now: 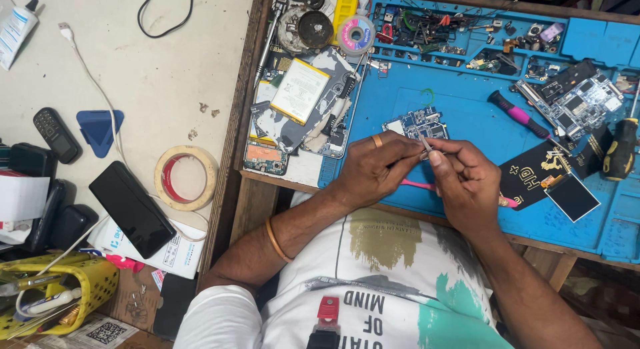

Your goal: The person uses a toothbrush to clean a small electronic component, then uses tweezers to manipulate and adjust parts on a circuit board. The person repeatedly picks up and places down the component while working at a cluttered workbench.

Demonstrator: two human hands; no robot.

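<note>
Tweezers (425,145), one pair, pinched in both hands' closed grip above one circuit board (419,124).

Mid-frame, a matt blue rubbery mat (467,116) covers a worn wooden bench edge (235,122), with a green-and-metal circuit board (419,124) on it. The left hand (373,168) wears a shiny metal ring (377,141). At lower left lie a glossy black phone (131,208) and a papery tape roll (186,178)
</note>
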